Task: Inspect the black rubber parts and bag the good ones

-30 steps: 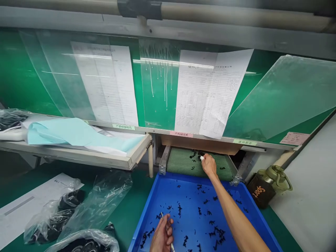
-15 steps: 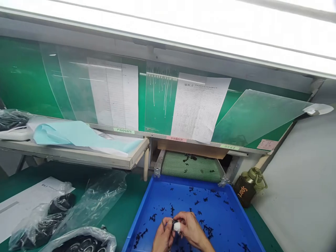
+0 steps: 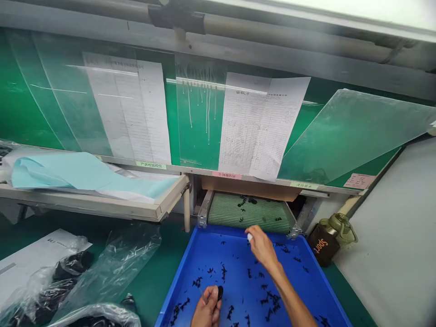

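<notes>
Near the front of a blue tray (image 3: 235,268), my left hand (image 3: 206,309) pinches a small black round part (image 3: 220,292) at its fingertips; something thin also sticks out by the thumb. My right hand (image 3: 262,247) is stretched over the tray's far side, just short of the green ribbed belt (image 3: 248,213). Its fingers are curled together with white on one fingertip, and whether they hold anything is hidden. Small black scraps (image 3: 270,300) lie scattered in the tray, and a few dark pieces (image 3: 252,200) lie on the belt.
On the left are clear plastic bags (image 3: 98,318) with black parts, a white sheet (image 3: 47,245) and a shelf (image 3: 136,209) bearing light blue sheets (image 3: 68,170). A dark bottle (image 3: 325,243) stands right of the tray. Printed papers (image 3: 259,127) hang behind.
My hands have moved apart. The right one went up and forward toward the belt, while the left one kept the black part low over the tray. The view has shifted slightly.
</notes>
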The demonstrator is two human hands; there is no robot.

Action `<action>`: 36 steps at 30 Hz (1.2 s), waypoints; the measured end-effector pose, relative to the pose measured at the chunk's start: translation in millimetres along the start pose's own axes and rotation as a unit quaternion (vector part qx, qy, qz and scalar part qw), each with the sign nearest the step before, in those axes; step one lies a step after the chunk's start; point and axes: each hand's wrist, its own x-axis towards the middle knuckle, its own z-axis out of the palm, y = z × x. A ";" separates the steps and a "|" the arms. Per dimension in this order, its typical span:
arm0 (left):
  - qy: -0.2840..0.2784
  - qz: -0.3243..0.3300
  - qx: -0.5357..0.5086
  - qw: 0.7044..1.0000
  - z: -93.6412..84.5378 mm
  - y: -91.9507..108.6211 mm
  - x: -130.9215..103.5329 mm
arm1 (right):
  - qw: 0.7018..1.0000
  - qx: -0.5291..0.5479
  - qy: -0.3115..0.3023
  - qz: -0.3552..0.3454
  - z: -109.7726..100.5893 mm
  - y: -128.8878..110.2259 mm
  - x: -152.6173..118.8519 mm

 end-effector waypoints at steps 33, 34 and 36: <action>-0.112 0.035 -0.013 0.993 19.9 31.6 -36.3 | 0.795 0.578 -0.032 0.183 14.8 -10.7 -73.5; -0.118 0.037 0.002 0.992 21.4 31.2 -38.1 | 0.794 0.577 -0.031 0.188 22.1 -17.0 -81.5; -0.130 0.040 0.033 0.990 24.2 29.8 -41.8 | 0.795 0.574 -0.026 0.196 37.3 -28.9 -95.2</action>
